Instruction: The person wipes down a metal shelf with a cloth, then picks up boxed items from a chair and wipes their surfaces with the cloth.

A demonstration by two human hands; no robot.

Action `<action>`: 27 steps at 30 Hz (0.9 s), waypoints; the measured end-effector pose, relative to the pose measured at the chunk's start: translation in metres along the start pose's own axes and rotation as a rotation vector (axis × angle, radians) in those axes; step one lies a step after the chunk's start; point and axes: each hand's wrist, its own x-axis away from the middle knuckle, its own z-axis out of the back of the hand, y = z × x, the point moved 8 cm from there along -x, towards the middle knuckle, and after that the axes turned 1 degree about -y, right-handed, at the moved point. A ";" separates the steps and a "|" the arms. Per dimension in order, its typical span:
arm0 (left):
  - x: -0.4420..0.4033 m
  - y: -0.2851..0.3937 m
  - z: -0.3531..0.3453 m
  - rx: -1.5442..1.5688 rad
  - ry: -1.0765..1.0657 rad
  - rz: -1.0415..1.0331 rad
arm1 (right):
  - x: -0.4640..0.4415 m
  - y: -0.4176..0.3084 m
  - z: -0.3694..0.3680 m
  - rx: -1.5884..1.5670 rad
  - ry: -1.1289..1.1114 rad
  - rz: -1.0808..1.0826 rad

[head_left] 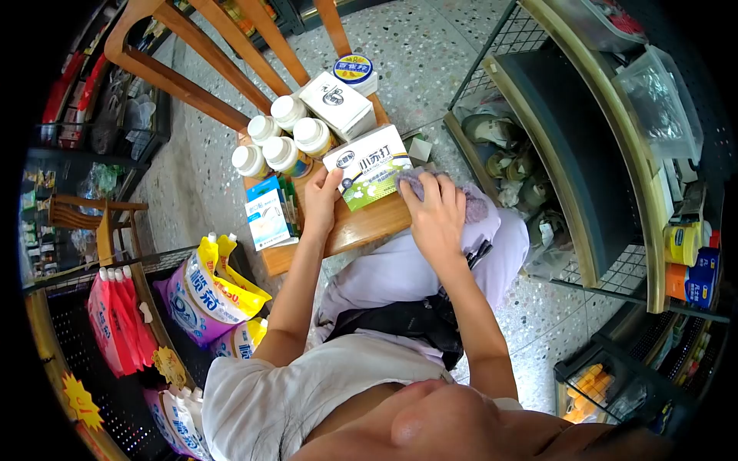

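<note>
A white and green baking soda box point(370, 167) is tilted above the wooden chair seat point(369, 227). My left hand point(321, 201) grips its left edge, thumb on the front. At its right side my right hand point(437, 211) has its fingers bent over a grey-purple fluffy cloth point(478, 206), which touches the box's edge. White-capped bottles point(286, 157) stand in a group behind my left hand. Next to them is a white box point(338, 104), with a round yellow and blue tin point(354, 69) behind it. Blue and white small boxes point(267, 215) lie at the seat's left edge.
Left of my legs, purple and yellow detergent bags point(207, 296) and pink pouches point(119, 323) stand on a rack. A shelf unit point(565, 154) with a dark, bare board is at the right. The chair's wooden backrest point(181, 77) rises beyond the bottles.
</note>
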 end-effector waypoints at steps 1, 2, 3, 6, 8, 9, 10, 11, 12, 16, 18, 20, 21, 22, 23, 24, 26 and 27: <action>0.003 0.004 -0.004 0.031 0.018 0.019 | 0.004 0.003 0.003 -0.006 -0.022 -0.003; 0.005 0.007 -0.006 0.029 0.032 0.013 | 0.007 0.005 0.005 -0.014 -0.047 -0.006; 0.008 0.009 -0.007 0.025 0.046 0.008 | 0.007 0.005 0.009 -0.022 -0.034 0.006; 0.014 0.021 0.001 -0.093 0.095 -0.007 | 0.002 0.005 0.022 -0.091 0.009 0.009; 0.021 0.034 0.003 -0.131 0.130 -0.035 | -0.005 -0.004 0.023 -0.203 0.046 -0.026; 0.024 0.041 0.003 -0.209 0.152 -0.054 | -0.008 -0.008 0.020 -0.301 0.073 -0.054; 0.028 0.047 0.004 -0.285 0.177 -0.076 | -0.012 -0.014 0.015 -0.400 0.099 -0.078; 0.031 0.053 0.005 -0.361 0.203 -0.098 | -0.015 -0.019 0.008 -0.499 0.125 -0.100; 0.036 0.061 0.002 -0.450 0.216 -0.185 | -0.017 -0.023 -0.002 -0.602 0.155 -0.110; 0.052 0.076 -0.023 -0.486 0.060 -0.308 | -0.014 -0.017 -0.027 -0.889 0.200 -0.223; 0.067 0.082 -0.043 -0.562 0.006 -0.466 | -0.012 -0.004 -0.029 -0.939 0.199 -0.279; 0.080 0.079 -0.062 -0.662 -0.065 -0.454 | -0.009 0.013 -0.033 -0.954 0.198 -0.341; 0.084 0.074 -0.070 -0.537 -0.076 -0.491 | -0.007 0.023 -0.036 -0.926 0.189 -0.375; 0.085 0.066 -0.071 -0.699 -0.062 -0.557 | -0.008 0.029 -0.036 -0.951 0.175 -0.403; 0.086 0.056 -0.072 -0.862 -0.047 -0.621 | -0.008 0.033 -0.036 -0.976 0.160 -0.432; 0.083 0.049 -0.069 -0.829 -0.016 -0.613 | -0.008 0.034 -0.038 -1.004 0.118 -0.468; 0.078 0.036 -0.066 -0.762 0.046 -0.595 | -0.008 0.036 -0.044 -1.017 0.098 -0.461; 0.075 0.029 -0.065 -0.750 0.057 -0.596 | -0.008 0.037 -0.045 -1.024 0.087 -0.455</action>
